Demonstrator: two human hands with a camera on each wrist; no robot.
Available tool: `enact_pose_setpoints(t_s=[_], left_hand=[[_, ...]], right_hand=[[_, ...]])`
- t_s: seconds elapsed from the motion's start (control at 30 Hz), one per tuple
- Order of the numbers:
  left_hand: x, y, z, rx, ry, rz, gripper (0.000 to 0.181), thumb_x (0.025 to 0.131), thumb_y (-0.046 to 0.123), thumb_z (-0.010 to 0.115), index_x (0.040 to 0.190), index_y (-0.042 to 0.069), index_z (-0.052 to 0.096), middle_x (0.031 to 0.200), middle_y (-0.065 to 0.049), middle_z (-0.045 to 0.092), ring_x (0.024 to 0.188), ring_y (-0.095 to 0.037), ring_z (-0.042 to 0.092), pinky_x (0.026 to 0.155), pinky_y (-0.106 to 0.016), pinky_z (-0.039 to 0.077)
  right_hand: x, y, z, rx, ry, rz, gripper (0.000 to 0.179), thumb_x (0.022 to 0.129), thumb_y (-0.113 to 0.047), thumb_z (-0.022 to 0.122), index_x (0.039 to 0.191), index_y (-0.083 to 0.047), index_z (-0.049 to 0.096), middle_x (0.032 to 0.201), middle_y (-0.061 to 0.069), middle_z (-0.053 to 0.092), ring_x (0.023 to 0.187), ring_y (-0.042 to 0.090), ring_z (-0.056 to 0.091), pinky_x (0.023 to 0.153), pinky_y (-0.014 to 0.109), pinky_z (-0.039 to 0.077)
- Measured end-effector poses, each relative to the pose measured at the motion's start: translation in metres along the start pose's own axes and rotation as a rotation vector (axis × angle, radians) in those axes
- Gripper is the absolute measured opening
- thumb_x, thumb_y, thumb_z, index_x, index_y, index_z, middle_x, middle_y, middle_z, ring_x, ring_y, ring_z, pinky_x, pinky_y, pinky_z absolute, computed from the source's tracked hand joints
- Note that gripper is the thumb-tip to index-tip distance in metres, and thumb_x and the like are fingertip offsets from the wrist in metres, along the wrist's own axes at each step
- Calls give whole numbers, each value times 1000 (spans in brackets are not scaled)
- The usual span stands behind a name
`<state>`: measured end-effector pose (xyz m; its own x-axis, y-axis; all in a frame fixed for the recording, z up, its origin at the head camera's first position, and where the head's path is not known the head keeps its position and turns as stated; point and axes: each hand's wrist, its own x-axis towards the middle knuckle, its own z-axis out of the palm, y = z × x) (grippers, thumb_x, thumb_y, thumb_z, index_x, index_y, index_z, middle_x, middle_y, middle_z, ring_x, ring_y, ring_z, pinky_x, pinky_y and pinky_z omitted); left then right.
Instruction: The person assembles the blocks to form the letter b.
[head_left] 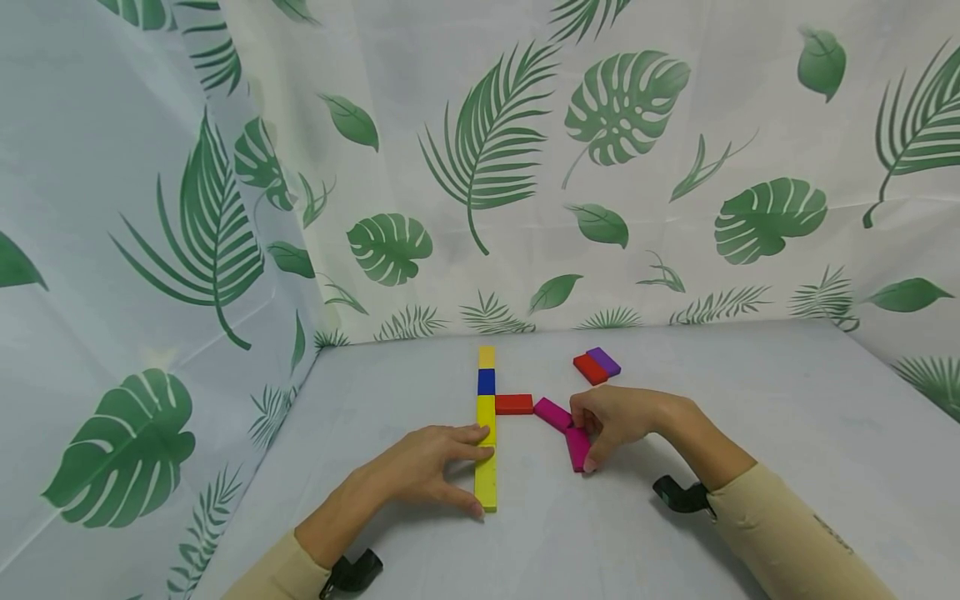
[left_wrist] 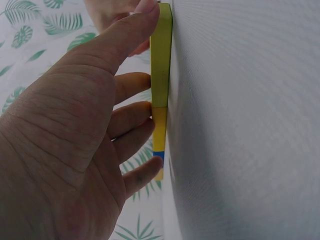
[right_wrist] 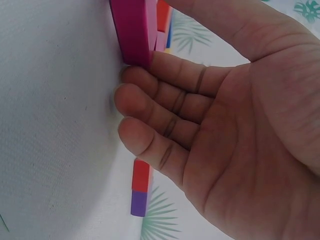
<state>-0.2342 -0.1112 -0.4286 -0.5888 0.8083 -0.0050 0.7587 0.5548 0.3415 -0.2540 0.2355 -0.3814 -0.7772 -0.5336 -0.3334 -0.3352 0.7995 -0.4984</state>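
Note:
A straight column of blocks runs away from me in the head view: two yellow blocks, the nearer one (head_left: 486, 490) at the front, then a blue block (head_left: 486, 382) and a paler yellow block (head_left: 487, 357). My left hand (head_left: 423, 460) lies along its left side, fingertips touching the yellow blocks and thumb at the near end. A red block (head_left: 513, 404) extends rightward from the column. Beyond it, a magenta block (head_left: 550, 412) slants toward me, meeting a second magenta block (head_left: 577, 451). My right hand (head_left: 621, 414) pinches this second block between thumb and fingers.
Farther back on the right, a red block (head_left: 589, 369) and a purple block (head_left: 603, 361) lie side by side. A leaf-print cloth (head_left: 510, 250) hangs behind the pale table (head_left: 390, 375) and along its left. Black wrist devices (head_left: 681, 494) sit at both sleeves.

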Motion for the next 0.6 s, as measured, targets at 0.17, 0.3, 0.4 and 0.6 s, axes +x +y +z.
enact_pose_setpoints(t_s=[0.17, 0.3, 0.4, 0.6], left_hand=[[0, 0, 0, -2, -4, -3, 83, 80, 73, 75, 148, 28, 59, 162, 7, 47, 153, -10, 40, 123, -42, 40], [0, 0, 0, -3, -6, -5, 84, 80, 74, 74, 149, 28, 59, 162, 8, 46, 153, -10, 40, 123, -42, 40], [1, 0, 0, -6, -9, -10, 83, 80, 73, 75, 149, 28, 59, 162, 8, 46, 153, -10, 39, 123, -42, 39], [1, 1, -1, -7, -14, -16, 83, 80, 72, 76, 149, 29, 59, 162, 9, 46, 153, -10, 39, 123, -43, 40]], right_hand=[[0, 1, 0, -2, 0, -8, 50, 73, -34, 96, 104, -14, 62, 87, -2, 61, 86, 15, 58, 71, 30, 51], [0, 2, 0, 6, 6, 2, 50, 73, -35, 96, 104, -15, 62, 88, -2, 62, 87, 17, 59, 73, 32, 51], [0, 3, 0, 13, 14, 7, 50, 73, -35, 95, 105, -15, 62, 89, -1, 62, 88, 18, 59, 73, 34, 52], [-1, 5, -3, 18, 44, 1, 46, 75, -33, 94, 104, -15, 63, 91, -2, 63, 88, 17, 60, 73, 33, 53]])
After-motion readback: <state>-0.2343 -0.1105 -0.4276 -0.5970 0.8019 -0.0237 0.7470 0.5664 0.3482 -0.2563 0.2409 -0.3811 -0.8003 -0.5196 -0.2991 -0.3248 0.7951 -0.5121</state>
